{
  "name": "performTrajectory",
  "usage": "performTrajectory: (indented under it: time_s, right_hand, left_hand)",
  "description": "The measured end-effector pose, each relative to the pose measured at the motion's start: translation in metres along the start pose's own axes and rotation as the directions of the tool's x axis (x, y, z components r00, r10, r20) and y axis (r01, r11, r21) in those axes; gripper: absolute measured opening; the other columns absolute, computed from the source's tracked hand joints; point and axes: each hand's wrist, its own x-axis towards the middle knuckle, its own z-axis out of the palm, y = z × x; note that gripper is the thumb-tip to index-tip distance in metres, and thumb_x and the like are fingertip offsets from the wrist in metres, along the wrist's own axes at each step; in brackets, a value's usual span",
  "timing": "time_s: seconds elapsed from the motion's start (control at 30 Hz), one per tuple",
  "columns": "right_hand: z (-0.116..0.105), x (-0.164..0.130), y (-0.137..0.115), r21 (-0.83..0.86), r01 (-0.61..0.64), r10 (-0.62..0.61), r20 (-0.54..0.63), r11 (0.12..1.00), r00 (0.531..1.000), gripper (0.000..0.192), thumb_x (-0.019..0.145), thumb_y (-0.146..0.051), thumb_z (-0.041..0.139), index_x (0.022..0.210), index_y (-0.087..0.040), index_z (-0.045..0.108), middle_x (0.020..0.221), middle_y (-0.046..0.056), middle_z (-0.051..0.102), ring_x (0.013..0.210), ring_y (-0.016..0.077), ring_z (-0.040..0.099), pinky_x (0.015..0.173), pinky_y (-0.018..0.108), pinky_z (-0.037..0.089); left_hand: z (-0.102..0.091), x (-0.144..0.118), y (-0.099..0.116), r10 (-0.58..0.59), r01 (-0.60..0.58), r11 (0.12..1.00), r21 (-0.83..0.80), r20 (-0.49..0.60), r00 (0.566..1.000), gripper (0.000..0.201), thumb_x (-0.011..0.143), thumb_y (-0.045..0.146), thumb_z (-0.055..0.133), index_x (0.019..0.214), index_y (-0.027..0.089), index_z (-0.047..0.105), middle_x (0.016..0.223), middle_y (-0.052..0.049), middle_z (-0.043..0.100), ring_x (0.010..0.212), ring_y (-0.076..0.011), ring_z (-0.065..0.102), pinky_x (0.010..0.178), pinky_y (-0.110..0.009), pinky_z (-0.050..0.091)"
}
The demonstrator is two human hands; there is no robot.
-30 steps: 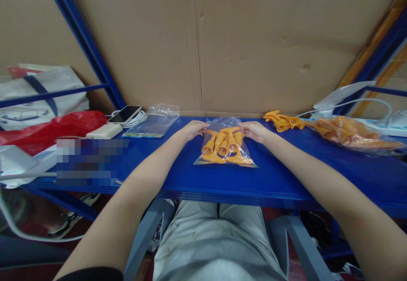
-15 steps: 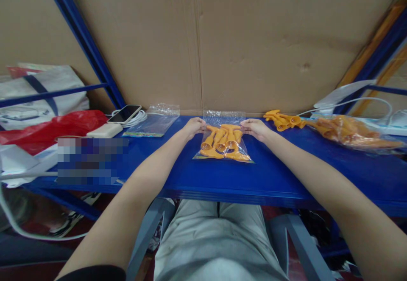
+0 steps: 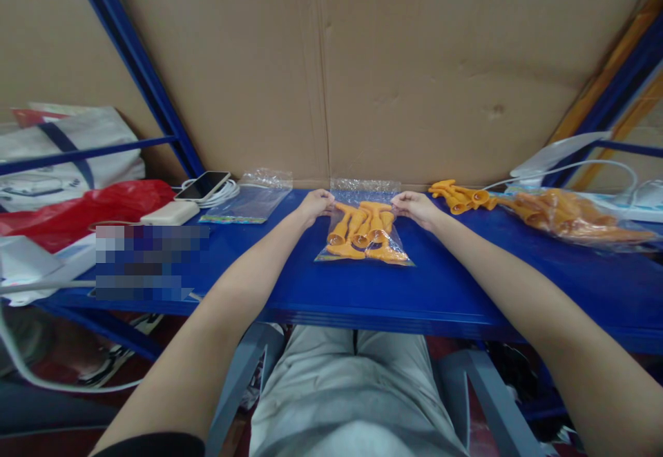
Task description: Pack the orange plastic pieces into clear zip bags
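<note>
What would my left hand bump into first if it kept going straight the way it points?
The left hand points right across the clear bag, so it would likely meet the right hand at the bag's other corner.

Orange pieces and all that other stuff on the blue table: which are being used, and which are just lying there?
In use: clear bag, orange pieces inside it, left hand, right hand.

Lying about: phone, empty bags, red bag, loose orange pieces.

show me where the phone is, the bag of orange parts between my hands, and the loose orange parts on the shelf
phone (image 3: pixel 202 185), head view, middle of its dark screen
bag of orange parts (image 3: pixel 364 239), head view, clear front over the parts
loose orange parts (image 3: pixel 460 197), head view, middle of the small pile
</note>
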Motion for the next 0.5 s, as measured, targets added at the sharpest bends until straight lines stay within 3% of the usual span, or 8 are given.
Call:
performTrajectory:
  time_s: [0.33, 0.5]
  right_hand:
    - [-0.0081, 0.0062, 0.0093, 0.008, 0.05, -0.05, 0.077, 0.999, 0.996, 0.02, 0.073, 0.003, 0.067, 0.069, -0.016, 0.065, 0.058, -0.003, 0.062, 0.054, 0.0078, 0.058, 0.066, 0.024, 0.054]
    - [-0.0044, 0.0055, 0.0096, -0.007, 0.044, -0.044, 0.035, 0.999, 0.998, 0.024, 0.069, 0.006, 0.06, 0.06, -0.016, 0.063, 0.055, -0.001, 0.062, 0.052, 0.0074, 0.057, 0.063, 0.022, 0.052]
  left_hand:
    - [-0.0039, 0.0058, -0.0047, 0.016, -0.017, 1.0, 0.012, 0.04, 0.999, 0.018, 0.077, -0.002, 0.061, 0.079, 0.014, 0.069, 0.055, 0.002, 0.064, 0.052, -0.0093, 0.064, 0.074, -0.029, 0.058]
    - [-0.003, 0.0087, -0.0079, 0.04, -0.041, 0.999, 0.024, 0.044, 0.998, 0.018, 0.068, -0.003, 0.066, 0.062, 0.013, 0.068, 0.056, -0.001, 0.067, 0.053, -0.0105, 0.065, 0.075, -0.031, 0.059]
